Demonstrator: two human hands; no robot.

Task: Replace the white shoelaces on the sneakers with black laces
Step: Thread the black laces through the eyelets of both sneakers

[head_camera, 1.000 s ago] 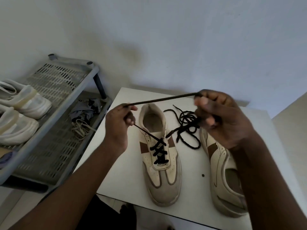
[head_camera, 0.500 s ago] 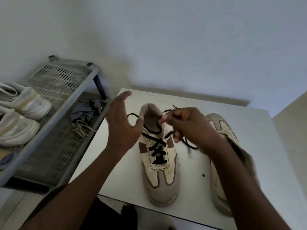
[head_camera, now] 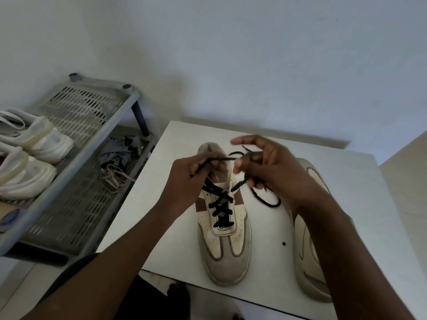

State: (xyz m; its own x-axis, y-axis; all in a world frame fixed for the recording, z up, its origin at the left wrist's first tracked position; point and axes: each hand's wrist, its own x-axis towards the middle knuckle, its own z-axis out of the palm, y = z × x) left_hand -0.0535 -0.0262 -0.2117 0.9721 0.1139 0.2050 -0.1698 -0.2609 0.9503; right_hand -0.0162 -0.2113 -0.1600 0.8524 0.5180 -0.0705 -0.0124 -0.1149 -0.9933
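A cream and brown sneaker (head_camera: 225,245) lies on the white table (head_camera: 175,245), toe toward me, with a black lace (head_camera: 220,205) crossed through its lower eyelets. My left hand (head_camera: 191,181) pinches one black lace end above the shoe's collar. My right hand (head_camera: 265,167) hovers beside it with fingers spread, its thumb at the tip of that lace end. The rest of the lace loops loosely (head_camera: 265,199) on the table under my right hand. The second sneaker (head_camera: 309,250) lies to the right, mostly behind my right forearm.
A grey plastic shoe rack (head_camera: 76,181) stands left of the table with a pair of white shoes (head_camera: 27,153) on its top shelf. On its lower shelf lie pale laces (head_camera: 115,177) and a grey cloth (head_camera: 120,153). A white wall rises behind.
Both hands came down from holding the lace stretched taut above the shoes. My left hand opened, then took the lace end over the collar; my right hand spread its fingers.
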